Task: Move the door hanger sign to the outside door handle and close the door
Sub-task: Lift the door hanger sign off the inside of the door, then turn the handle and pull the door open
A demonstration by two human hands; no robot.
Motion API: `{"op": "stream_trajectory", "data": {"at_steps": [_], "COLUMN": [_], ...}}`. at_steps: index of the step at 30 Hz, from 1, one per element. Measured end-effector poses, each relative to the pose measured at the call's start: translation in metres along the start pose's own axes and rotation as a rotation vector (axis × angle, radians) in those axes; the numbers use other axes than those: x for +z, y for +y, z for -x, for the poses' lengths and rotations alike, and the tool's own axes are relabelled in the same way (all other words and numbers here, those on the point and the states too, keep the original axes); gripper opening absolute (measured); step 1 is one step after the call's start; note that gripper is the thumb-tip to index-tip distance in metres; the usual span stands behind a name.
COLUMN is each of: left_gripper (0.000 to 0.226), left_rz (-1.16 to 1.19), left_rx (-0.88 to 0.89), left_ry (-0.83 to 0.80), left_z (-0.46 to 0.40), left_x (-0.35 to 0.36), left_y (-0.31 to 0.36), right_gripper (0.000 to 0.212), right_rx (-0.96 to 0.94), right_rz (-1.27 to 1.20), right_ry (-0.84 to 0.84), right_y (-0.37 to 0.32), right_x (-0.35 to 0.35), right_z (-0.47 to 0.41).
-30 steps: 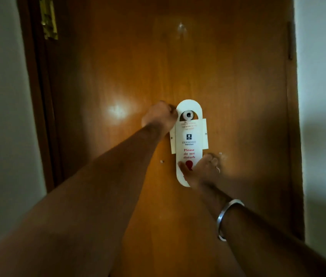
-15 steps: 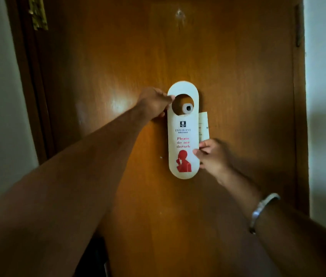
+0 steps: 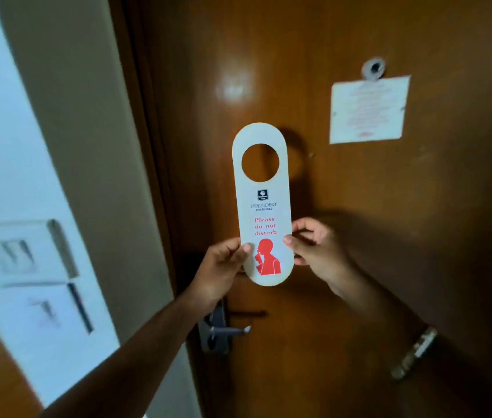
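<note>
A white door hanger sign (image 3: pixel 263 188) with a round hole at its top and red "Please do not disturb" lettering is held upright in front of the brown wooden door (image 3: pixel 344 267). My left hand (image 3: pixel 220 267) pinches its lower left edge. My right hand (image 3: pixel 314 245) pinches its lower right edge. Below the sign, a metal lever door handle (image 3: pixel 226 328) on its plate sits near the door's left edge, partly hidden by my left forearm.
A peephole (image 3: pixel 373 68) is high on the door, with a white notice sheet (image 3: pixel 370 109) fixed just under it. The dark door frame (image 3: pixel 145 146) and a pale wall run down the left. A white switch panel (image 3: pixel 27 267) is on that wall.
The sign has come off the peephole and now is held free, lower and left of it. My left hand moved from the sign's top to its lower left edge. The view shifted left.
</note>
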State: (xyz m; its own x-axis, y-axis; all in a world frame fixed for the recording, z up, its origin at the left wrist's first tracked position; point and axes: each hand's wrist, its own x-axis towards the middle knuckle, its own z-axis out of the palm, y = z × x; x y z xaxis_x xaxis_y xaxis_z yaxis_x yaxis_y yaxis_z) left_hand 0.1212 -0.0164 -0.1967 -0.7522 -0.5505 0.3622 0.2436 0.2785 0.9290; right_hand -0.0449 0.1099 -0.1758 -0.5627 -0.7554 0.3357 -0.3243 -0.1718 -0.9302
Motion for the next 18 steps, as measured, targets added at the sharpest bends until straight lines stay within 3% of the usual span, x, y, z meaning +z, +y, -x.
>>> {"op": "stream_trajectory", "data": {"at_steps": [3,6,8,11,13,15,18], "left_gripper": [0.02,0.02,0.018,0.02,0.019,0.021,0.022], "left_rz": [0.024,-0.069,-0.127,-0.208,-0.248,-0.287,-0.315], "left_rx": [-0.038,-0.07,-0.077,-0.089,-0.122,-0.145,-0.155], "left_ry": [0.177,0.333,0.389,0.443,0.503,0.538,0.562], "left_z": [0.046,0.089,0.118,0.153,0.173,0.187,0.204], "left_x": [-0.022,-0.049,-0.065,-0.08,-0.083,-0.084,-0.086], "left_y": [-0.027,-0.037,-0.037,-0.031,-0.032,-0.032,-0.031], "right_gripper": [0.003,0.025,0.038,0.035,0.04,0.048,0.047], "right_rx": [0.049,0.088,0.101,-0.063,-0.055,-0.024,0.05], "right_rz": [0.005,0.174,0.419,0.918,1.1,1.151,1.04], "right_ry": [-0.081,-0.152,-0.284,-0.511,-0.599,-0.643,-0.596], "right_y": [0.029,0.064,0.087,0.116,0.126,0.139,0.163], "right_x": [0.044,0.089,0.115,0.145,0.165,0.182,0.198], "right_z": [0.012,0.022,0.029,0.03,0.026,0.017,0.01]}}
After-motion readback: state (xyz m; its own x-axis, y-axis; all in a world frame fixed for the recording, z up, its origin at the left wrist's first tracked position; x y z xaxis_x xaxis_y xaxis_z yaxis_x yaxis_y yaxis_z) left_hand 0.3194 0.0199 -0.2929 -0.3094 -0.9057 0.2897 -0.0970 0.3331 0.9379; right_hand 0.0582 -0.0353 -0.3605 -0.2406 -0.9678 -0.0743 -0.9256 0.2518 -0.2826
